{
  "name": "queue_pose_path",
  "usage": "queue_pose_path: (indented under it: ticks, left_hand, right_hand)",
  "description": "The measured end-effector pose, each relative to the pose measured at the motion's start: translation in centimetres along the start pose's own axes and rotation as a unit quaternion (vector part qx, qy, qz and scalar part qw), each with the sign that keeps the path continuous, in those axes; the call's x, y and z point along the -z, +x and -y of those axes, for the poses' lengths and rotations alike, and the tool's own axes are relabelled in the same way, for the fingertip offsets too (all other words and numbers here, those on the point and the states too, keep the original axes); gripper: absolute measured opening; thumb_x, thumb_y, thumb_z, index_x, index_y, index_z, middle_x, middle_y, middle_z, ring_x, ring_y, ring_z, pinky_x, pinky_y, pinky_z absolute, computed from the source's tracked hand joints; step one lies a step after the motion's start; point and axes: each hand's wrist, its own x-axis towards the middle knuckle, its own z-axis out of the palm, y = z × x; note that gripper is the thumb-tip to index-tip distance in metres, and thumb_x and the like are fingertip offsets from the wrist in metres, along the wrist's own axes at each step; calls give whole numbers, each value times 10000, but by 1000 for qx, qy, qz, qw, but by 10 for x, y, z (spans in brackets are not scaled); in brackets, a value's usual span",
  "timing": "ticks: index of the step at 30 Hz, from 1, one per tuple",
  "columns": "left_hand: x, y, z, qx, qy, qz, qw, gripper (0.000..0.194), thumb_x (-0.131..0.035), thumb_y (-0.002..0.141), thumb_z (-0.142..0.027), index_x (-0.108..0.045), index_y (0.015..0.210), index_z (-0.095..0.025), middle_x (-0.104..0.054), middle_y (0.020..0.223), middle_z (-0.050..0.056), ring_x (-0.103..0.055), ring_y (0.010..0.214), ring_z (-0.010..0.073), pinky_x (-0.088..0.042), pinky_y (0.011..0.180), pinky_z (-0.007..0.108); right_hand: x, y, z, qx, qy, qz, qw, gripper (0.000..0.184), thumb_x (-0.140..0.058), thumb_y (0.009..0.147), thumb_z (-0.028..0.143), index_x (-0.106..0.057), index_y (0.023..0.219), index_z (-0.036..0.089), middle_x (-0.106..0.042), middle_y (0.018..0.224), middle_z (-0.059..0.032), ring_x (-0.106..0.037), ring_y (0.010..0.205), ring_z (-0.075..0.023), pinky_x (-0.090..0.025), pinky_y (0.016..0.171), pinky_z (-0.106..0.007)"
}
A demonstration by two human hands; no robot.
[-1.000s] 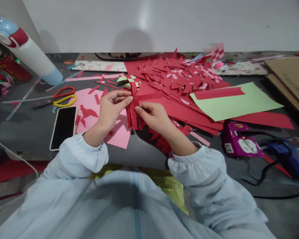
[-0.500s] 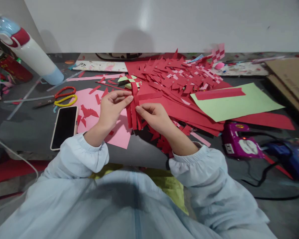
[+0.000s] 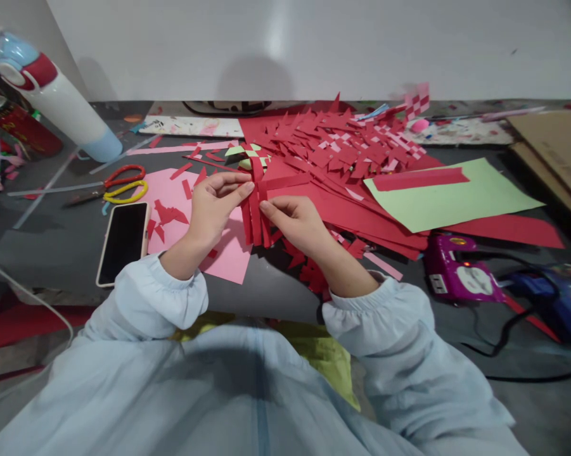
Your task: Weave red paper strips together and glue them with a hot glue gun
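Both hands meet over a bunch of red paper strips [image 3: 255,215] above the dark table. My left hand [image 3: 213,206] pinches the strips from the left, fingertips at their upper part. My right hand [image 3: 295,221] pinches them from the right, thumb and forefinger closed on the paper. The strips hang roughly upright between the hands, over a pink sheet [image 3: 218,244]. A small green and red woven piece [image 3: 247,154] lies just beyond the strips.
A big heap of red cut and woven paper [image 3: 342,152] fills the middle back. A light green sheet [image 3: 449,193] lies right, a phone [image 3: 122,240] and scissors [image 3: 123,185] left. A purple device [image 3: 456,272], a blue glue gun [image 3: 551,297] and a white bottle [image 3: 57,104] stand around.
Almost nothing differs. The hands have shifted very slightly on the red strips, still pinching them in the same place.
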Motion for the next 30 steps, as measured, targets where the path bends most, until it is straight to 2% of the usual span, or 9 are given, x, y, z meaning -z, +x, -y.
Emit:
queue_pose_path:
  ticks: [7,17,20,24,28,30]
  left_hand:
    - [-1,0,0,-8,-27,3,1000,310,-884,621,-386,-749,833,-204,-736,759,-7,-685,698,103,-565,678,219]
    - [-2,0,-3,-9,-49,-12,999,318,-906,578,-390,-760,784,-197,-734,734,-6,-675,671,85,-552,654,184]
    - [-2,0,-4,-3,-68,-11,998,315,-909,573,-379,-757,780,-197,-722,708,-15,-664,655,79,-547,650,182]
    - [-2,1,-5,23,-95,-10,995,349,-918,547,-387,-743,775,-189,-714,692,-19,-663,645,82,-549,640,189]
    - [-2,2,-8,55,-106,-7,993,346,-920,537,-363,-736,771,-187,-704,665,-31,-644,607,67,-534,610,173]
    - [-3,2,-9,59,-102,-8,993,340,-919,537,-353,-736,771,-186,-708,674,-30,-647,609,69,-537,613,176]
  right_hand:
    - [-2,0,0,4,-1,-6,1000,500,-549,786,630,-457,566,190,-358,586,24,-333,566,-97,-290,545,-269]
    - [-1,-1,4,6,-2,20,1000,627,-550,739,769,-397,531,197,-315,544,43,-307,532,-76,-261,503,-247]
    - [-1,-3,6,-15,21,41,999,601,-587,730,757,-500,581,181,-403,548,33,-375,516,-83,-299,489,-247]
    - [-2,-2,3,-53,54,60,995,531,-672,709,680,-633,756,152,-541,632,4,-479,562,-108,-399,525,-260]
    - [-2,1,-3,-41,62,-14,997,473,-766,671,549,-616,897,162,-635,797,-24,-557,668,-126,-482,651,-292]
    - [-1,2,-4,-36,48,-28,998,482,-779,671,524,-622,948,162,-658,844,-34,-578,710,-136,-495,691,-301]
